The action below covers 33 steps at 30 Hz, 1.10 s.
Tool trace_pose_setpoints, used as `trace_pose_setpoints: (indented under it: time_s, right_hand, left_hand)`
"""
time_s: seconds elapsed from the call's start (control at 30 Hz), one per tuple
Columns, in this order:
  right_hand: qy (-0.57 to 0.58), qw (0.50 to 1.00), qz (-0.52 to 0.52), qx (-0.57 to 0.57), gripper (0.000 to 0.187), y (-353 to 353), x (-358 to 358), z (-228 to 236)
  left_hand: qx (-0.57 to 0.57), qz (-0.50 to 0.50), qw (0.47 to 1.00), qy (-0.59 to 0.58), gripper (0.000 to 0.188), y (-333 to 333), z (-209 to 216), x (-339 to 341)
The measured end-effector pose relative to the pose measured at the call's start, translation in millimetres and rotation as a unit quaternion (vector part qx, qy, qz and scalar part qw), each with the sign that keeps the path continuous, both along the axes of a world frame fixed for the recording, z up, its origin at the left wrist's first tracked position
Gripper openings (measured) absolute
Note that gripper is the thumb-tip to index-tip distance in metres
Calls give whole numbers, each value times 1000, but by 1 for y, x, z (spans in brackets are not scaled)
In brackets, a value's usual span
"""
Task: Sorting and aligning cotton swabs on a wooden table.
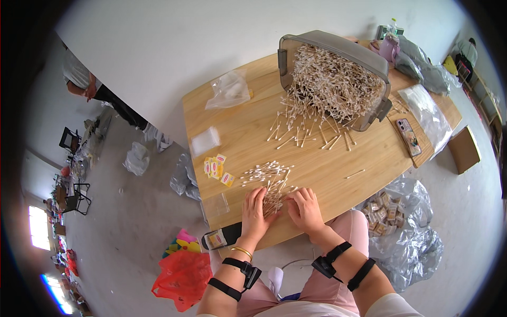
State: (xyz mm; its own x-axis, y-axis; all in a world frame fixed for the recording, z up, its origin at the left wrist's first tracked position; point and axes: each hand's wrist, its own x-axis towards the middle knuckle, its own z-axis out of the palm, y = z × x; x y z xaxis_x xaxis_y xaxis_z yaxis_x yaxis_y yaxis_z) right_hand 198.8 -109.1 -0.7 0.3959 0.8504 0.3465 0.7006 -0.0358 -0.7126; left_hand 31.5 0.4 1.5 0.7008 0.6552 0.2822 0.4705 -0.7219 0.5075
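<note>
At the near edge of a wooden table (327, 171), the left hand (254, 215) is half spread, its thumb and fingers standing apart against the left side of a heap of cotton swabs (273, 200). The right hand (307, 214) is curled at the heap's other side, fingertips close to the swab ends, and I cannot tell whether it grips any. The heap lies on the tabletop between the two hands, with looser white-tipped swabs (264, 170) spread just beyond it. To the left of the left hand lie a flat clear bag (216, 205) and, at the table's edge, a small pack (215, 239) on something black. Farther up that side are yellow-and-white cards (214, 167), a stack of translucent sleeves (205, 141) and a crumpled clear bag (231, 90). One lone swab (355, 173) rests out to the right. At the far side, a grey tub (343, 43) lies tipped over, its mass of swabs (335, 79) spilling toward the person, while a phone (408, 137) lies near the right edge. On the floor, a clear plastic bag (417, 203) holds many small packs (384, 214), and a red bag (182, 280) sits at left
</note>
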Motion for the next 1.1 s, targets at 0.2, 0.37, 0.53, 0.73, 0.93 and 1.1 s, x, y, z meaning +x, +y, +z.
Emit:
trace_pose_setpoints:
  time_s: [0.2,0.37,0.53,0.73,0.93,1.1]
  right_hand:
    - [-42,998,23,-28,32,9,-11,8]
    - [-54,997,25,-54,26,19,-18,5]
    - [-63,996,14,-55,17,24,-19,2]
    - [-42,999,-13,7,27,31,7,4]
    - [-88,995,-44,-4,32,44,42,1]
    - [-74,996,-1,-52,16,42,38,-2]
  left_hand:
    - [41,11,999,25,75,3,2,-6]
    - [34,28,999,2,73,-1,-3,-11]
    - [28,5,1000,-1,75,0,-3,-13]
    - [15,-28,999,-1,74,11,-3,-16]
    - [12,-34,999,-9,71,10,-2,-14]
    - [20,-25,999,-7,69,9,-3,-15]
